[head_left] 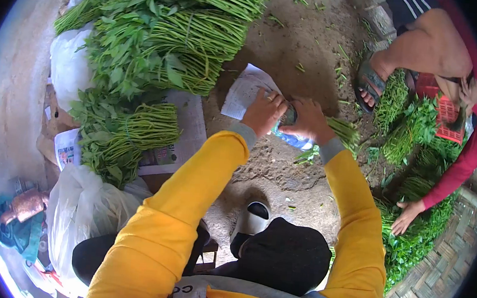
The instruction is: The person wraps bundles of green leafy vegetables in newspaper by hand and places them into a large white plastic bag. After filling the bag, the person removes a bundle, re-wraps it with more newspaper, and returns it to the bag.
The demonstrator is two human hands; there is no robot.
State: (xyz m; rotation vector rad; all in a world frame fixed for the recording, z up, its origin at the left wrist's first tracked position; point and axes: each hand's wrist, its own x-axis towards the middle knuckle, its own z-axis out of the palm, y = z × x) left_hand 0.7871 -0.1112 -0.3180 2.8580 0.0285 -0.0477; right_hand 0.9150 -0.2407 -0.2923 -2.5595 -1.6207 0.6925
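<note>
My left hand (265, 113) is closed, its curled fingers on a sheet of newspaper (244, 91) that sticks out beyond the knuckles. Close beside it, my right hand (309, 120) is bent round the same crumpled paper, thumb toward the left hand. Between the two hands shows a small dark patch that I cannot make out. Below them a blue and white printed part (301, 141) of the paper hangs over the ground. A bunch of green stems (343, 133) reaches out to the right from beside my right wrist; whether the paper wraps it is hidden.
Large bundles of leafy stems (202, 39) are piled at upper left; a smaller bundle (145, 127) lies on newspaper (187, 125). Plastic bags (85, 215) stand at left. At right, another person's hand (408, 217) touches greens near a red basket (449, 122) and woven mat (436, 276).
</note>
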